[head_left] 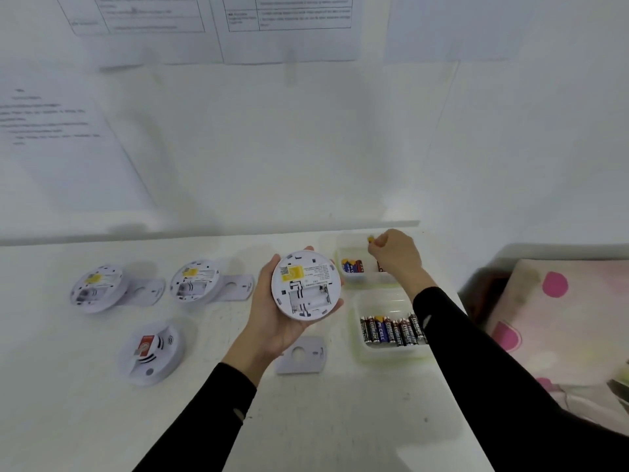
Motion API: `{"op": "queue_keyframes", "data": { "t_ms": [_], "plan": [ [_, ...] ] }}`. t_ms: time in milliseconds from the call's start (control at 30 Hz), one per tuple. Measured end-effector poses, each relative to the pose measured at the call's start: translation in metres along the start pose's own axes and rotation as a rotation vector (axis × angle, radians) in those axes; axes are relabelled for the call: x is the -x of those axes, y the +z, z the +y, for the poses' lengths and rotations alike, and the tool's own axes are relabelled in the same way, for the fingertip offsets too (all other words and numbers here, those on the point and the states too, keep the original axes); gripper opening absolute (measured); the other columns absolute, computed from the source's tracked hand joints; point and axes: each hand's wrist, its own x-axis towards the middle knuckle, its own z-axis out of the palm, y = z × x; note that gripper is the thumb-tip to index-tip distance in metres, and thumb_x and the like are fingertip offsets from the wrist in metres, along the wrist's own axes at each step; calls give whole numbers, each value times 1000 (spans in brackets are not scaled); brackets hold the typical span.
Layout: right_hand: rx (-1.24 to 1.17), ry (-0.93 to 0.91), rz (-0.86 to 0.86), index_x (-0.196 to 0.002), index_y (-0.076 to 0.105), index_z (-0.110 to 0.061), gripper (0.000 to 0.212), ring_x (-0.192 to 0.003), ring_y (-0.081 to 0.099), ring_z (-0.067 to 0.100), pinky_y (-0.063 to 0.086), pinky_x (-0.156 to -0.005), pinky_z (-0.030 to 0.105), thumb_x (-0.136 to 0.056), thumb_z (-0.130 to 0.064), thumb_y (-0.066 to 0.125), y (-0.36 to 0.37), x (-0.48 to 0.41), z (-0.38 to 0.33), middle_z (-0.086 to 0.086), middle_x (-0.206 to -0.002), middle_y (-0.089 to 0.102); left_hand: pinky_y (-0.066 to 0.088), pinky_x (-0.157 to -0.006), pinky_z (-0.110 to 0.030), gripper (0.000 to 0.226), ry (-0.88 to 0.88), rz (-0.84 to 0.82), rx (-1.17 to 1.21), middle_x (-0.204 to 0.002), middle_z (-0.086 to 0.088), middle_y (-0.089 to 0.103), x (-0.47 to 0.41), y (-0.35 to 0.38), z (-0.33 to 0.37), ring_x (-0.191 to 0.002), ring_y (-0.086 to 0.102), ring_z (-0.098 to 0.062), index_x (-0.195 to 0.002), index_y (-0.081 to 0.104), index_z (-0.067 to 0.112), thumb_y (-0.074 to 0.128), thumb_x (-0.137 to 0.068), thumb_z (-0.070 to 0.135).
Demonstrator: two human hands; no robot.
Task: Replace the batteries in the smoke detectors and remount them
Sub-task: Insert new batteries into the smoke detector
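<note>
My left hand [272, 321] holds a round white smoke detector [305, 285] back side up, its battery bay open and empty. My right hand [396, 253] hovers over the far plastic tray [343, 245], fingers pinched on a small battery with a yellow tip [371, 238]. A few batteries [352, 266] lie in that tray. The near tray [360, 352] holds a row of several black and blue batteries [391, 330]. A white mounting plate [301, 356] lies on the table under my left hand.
Two more detectors [97, 288] [194, 281] rest back up on their mounting plates at the left. A third detector [151, 352] lies face up, with a red sticker. Printed sheets [61, 131] hang on the wall. A pink spotted cloth [561, 318] lies to the right.
</note>
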Motion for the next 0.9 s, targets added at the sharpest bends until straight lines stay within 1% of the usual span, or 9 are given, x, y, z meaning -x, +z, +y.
{"op": "queue_keyframes", "data": {
  "t_ms": [67, 100, 167, 367, 433, 533, 667, 800, 900],
  "plan": [
    [-289, -67, 28, -89, 59, -13, 8, -72, 62, 18, 47, -68, 30, -91, -21, 59, -12, 27, -13, 2, -77, 66, 54, -88, -54, 54, -2, -6, 1, -130, -16, 61, -2, -1, 1, -130, 46, -41, -132, 55, 20, 38, -94, 55],
    [-426, -101, -8, -104, 59, -18, 11, -75, 66, 15, 50, -68, 27, -93, -20, 58, -18, 44, -21, 1, -83, 70, 54, -89, -54, 54, -3, -6, 6, -130, -16, 61, -3, -1, 1, -131, 46, -41, -131, 55, 20, 37, -94, 55],
    [-631, -184, -100, -117, 57, -26, 24, -78, 69, 13, 55, -69, 22, -95, -17, 57, -26, 75, -31, 2, -87, 73, 53, -92, -55, 54, -3, 6, 15, -130, -17, 61, -5, -2, 1, -130, 47, -41, -130, 56, 19, 37, -95, 55],
    [-853, -225, -125, -108, 62, -18, 21, -85, 71, 14, 54, -81, 27, -89, -15, 68, -25, 142, -45, 3, -83, 76, 51, -95, -53, 54, 54, 53, 2, -125, -18, 66, -7, 3, 0, -109, 66, -36, -132, 56, 19, 36, -97, 55],
    [-841, -214, -34, -101, 63, -23, 18, -86, 70, 13, 51, -77, 25, -85, -21, 72, -13, 153, -44, 0, -83, 75, 50, -96, -53, 54, 88, 63, 11, -127, -19, 64, -9, 5, -1, -108, 66, -36, -134, 54, 18, 36, -98, 54],
    [-753, -259, 116, -92, 66, -31, 10, -84, 64, 1, 43, -69, 11, -86, -26, 71, 5, 167, -43, -9, -89, 73, 51, -97, -53, 59, 105, 75, -11, -134, -18, 61, -11, 6, -4, -116, 62, -37, -142, 50, 18, 34, -98, 55],
    [-658, -343, 276, -92, 69, -36, 14, -96, 56, 8, 40, -75, 10, -85, -25, 72, 18, 170, -41, -17, -99, 67, 58, -83, -46, 56, 108, 89, -16, -128, -17, 65, -8, 11, -5, -107, 66, -34, -135, 56, 20, 34, -97, 55],
    [-632, -318, 294, -92, 75, -27, 9, -110, 48, 6, 37, -85, 7, -84, -28, 72, 27, 165, -36, -14, -106, 60, 60, -75, -45, 53, 113, 99, 3, -123, -17, 68, -5, 13, -4, -100, 70, -33, -129, 60, 20, 34, -98, 55],
    [-590, -339, 319, -94, 75, -25, 11, -111, 43, 2, 34, -88, 4, -85, -28, 71, 31, 164, -33, -13, -109, 59, 60, -76, -45, 55, 110, 108, -11, -122, -17, 68, -6, 15, -3, -99, 71, -34, -131, 59, 19, 33, -98, 54]
  ]
}}
